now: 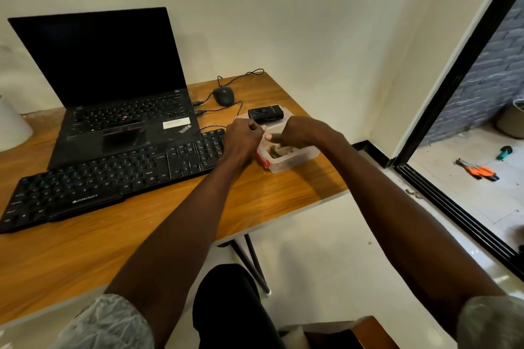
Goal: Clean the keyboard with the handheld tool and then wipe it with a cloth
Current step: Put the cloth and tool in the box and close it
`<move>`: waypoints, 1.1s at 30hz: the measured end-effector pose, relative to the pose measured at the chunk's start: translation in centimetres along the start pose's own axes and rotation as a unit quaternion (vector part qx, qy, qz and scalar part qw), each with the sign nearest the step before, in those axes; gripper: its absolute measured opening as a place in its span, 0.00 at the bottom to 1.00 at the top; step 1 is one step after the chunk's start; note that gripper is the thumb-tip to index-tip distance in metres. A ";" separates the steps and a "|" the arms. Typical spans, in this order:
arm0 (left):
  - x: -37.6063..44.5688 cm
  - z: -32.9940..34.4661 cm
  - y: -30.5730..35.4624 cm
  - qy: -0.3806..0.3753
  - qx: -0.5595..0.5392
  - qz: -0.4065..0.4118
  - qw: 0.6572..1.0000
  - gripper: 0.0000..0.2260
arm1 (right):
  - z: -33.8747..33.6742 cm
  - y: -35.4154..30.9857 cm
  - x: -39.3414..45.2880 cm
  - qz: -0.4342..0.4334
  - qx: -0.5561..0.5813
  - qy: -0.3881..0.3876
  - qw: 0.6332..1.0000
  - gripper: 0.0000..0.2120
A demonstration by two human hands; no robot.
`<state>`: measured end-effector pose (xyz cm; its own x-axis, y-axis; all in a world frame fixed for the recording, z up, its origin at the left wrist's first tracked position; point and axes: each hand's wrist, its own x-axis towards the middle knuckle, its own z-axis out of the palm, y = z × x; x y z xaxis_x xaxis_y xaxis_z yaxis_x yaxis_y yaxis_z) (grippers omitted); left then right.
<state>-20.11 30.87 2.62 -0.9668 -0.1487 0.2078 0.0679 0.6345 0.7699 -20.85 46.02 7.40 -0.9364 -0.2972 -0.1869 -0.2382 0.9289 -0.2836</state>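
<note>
A black external keyboard [113,176] lies on the wooden desk [141,235] in front of a laptop. To its right stands a translucent plastic box [286,160] with a red latch, and a brownish cloth [276,150] lies inside it. A black handheld tool [265,113] rests at the back of the box. My left hand [242,137] grips the box's left rim with curled fingers. My right hand [302,132] curls over the box's top edge, thumb pointing left; what its fingertips touch is hidden.
An open black laptop [113,88] with a dark screen stands behind the keyboard. A wired mouse [224,95] and cables lie at the desk's back right. The desk edge is just right of the box. Tools lie on the floor [479,170] beyond a sliding door track.
</note>
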 end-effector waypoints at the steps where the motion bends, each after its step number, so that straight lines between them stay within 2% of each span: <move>1: 0.1 0.0 -0.1 0.000 -0.006 -0.001 1.000 0.08 | -0.7 0.2 0.4 0.002 -0.006 -0.004 1.000 0.20; 2: 0.1 0.1 -0.1 0.000 -0.012 -0.003 1.000 0.08 | -1.4 0.3 0.8 0.002 -0.001 0.020 1.000 0.17; 5: 0.2 0.0 -0.3 -0.004 -0.033 -0.010 0.999 0.09 | -2.5 1.0 2.9 -0.016 0.086 0.169 0.982 0.05; 6: 0.3 0.1 -0.4 -0.008 -0.042 -0.014 0.999 0.09 | -2.6 1.0 3.6 -0.029 0.104 0.188 0.976 0.02; 7: 0.3 0.1 -0.5 -0.010 -0.048 -0.019 0.999 0.09 | -2.7 1.0 4.4 -0.041 0.108 0.181 0.977 0.04; 10: 0.5 0.1 -0.7 -0.007 -0.043 -0.021 0.999 0.09 | -2.4 0.6 6.7 -0.061 0.069 0.099 0.991 0.09; 15: 0.9 0.2 -0.8 -0.012 -0.020 -0.024 0.999 0.09 | -1.7 0.1 9.2 -0.063 0.004 0.022 0.998 0.10; 22: 0.8 -0.1 -0.5 -0.021 -0.012 -0.024 0.999 0.09 | -1.2 1.0 10.2 -0.058 0.048 0.075 0.994 0.07; 27: 0.8 -0.4 -0.4 -0.018 -0.042 -0.036 0.998 0.08 | -3.8 1.6 7.6 -0.088 0.140 0.093 0.982 0.15; 30: 0.3 -0.5 -0.3 -0.016 -0.081 -0.041 0.996 0.11 | -5.8 2.4 4.3 -0.100 0.169 0.021 0.980 0.21; 33: -0.2 -0.6 0.0 -0.020 -0.108 -0.061 0.992 0.08 | -6.3 3.1 1.5 -0.111 0.155 -0.053 0.980 0.22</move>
<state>-19.78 30.48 2.97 -0.9799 -0.1809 0.0844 -0.0028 0.4356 0.9001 -24.66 49.86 12.13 -0.8339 -0.5217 -0.1799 -0.3287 0.7314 -0.5976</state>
